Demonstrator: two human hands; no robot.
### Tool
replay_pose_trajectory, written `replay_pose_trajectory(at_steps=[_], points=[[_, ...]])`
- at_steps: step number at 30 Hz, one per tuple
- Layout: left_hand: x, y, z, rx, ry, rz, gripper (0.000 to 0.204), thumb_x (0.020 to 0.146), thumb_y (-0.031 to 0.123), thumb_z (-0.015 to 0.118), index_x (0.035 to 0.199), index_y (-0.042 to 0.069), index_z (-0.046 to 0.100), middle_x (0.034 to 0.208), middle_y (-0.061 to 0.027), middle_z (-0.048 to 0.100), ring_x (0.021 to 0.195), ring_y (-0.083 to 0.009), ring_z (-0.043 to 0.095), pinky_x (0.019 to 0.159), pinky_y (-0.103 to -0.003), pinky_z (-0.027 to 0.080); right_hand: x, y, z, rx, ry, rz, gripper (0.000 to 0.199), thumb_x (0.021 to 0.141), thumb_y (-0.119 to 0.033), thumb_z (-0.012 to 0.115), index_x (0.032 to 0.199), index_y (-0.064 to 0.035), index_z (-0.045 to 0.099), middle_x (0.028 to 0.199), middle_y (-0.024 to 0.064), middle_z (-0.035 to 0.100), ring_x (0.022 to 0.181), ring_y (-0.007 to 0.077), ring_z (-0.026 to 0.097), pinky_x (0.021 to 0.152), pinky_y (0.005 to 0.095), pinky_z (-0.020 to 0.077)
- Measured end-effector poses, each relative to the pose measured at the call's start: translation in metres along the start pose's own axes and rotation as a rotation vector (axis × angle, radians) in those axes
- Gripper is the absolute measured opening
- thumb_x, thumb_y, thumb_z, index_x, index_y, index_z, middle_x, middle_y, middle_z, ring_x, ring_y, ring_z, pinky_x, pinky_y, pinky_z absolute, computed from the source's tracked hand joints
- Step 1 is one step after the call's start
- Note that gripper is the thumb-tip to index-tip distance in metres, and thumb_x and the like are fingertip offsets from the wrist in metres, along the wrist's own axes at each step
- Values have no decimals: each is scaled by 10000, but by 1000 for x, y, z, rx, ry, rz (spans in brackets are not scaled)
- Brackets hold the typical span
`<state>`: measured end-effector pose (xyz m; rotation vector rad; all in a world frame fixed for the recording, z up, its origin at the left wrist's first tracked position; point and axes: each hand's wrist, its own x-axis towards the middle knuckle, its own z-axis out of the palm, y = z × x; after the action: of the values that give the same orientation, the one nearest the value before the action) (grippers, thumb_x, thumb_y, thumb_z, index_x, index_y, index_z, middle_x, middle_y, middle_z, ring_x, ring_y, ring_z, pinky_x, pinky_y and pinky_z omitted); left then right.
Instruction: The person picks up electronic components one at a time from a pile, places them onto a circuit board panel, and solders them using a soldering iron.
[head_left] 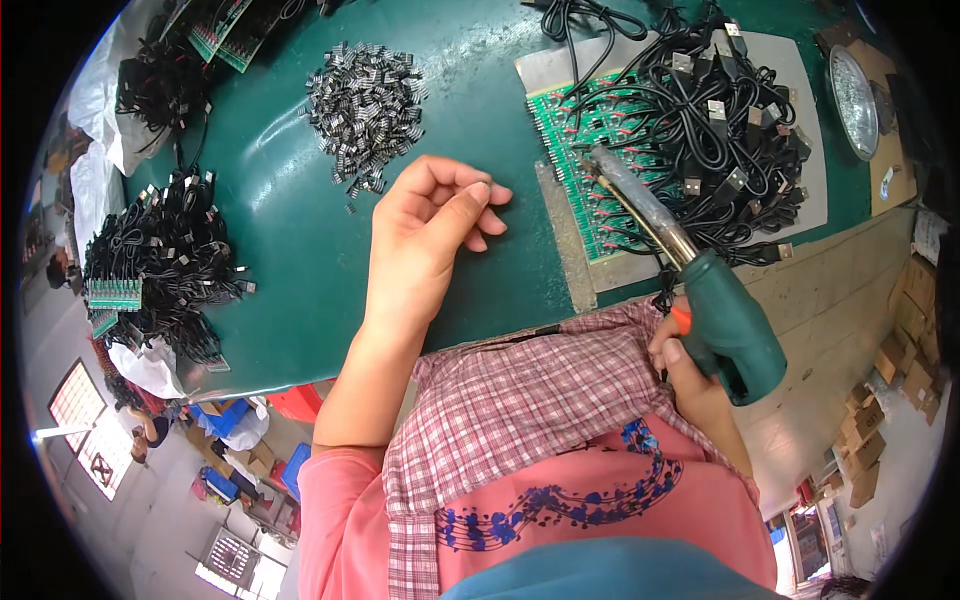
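Note:
My right hand (692,372) is wrapped round the handle of a green soldering gun (735,315) with an orange trigger. Its metal tip reaches over a green circuit board panel (565,160), from which many black USB cables (700,120) run off to the right. Whether the tip touches the panel I cannot tell. Left of the panel, my left hand (430,215) hovers above the table with thumb and fingertips pinched together. Whatever the pinch holds, if anything, is too small to make out. Beyond that hand lies a heap of small black-and-silver metal connectors (365,110).
The panel and cables lie on a pale grey sheet (810,180) on the green table (290,310). Bundles of black cables (165,260) with small boards fill the left side. More boards (225,35) lie at the far left. A clear round dish (852,100) stands far right.

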<state>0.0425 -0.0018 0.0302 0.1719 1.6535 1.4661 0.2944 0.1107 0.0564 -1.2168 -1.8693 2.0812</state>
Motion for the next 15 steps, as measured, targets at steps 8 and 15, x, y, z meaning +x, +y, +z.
replay_pose_trajectory(at_steps=[8, 15], points=[[1, -3, -2, 8, -3, 10, 73, 894, 54, 565, 953, 14, 580, 841, -67, 650, 659, -76, 587, 561, -195, 443, 1, -2, -1, -110, -55, 34, 43, 867, -56, 579, 886, -17, 576, 781, 50, 580, 731, 147, 565, 689, 276, 465], [2, -3, -2, 18, 0, 5, 84, 893, 72, 573, 956, 18, 583, 816, -49, 638, 641, -63, 573, 549, -189, 436, -3, -7, -6, -182, -113, 27, 39, 866, -52, 577, 878, -18, 590, 781, 66, 592, 721, 172, 584, 665, 286, 480]])
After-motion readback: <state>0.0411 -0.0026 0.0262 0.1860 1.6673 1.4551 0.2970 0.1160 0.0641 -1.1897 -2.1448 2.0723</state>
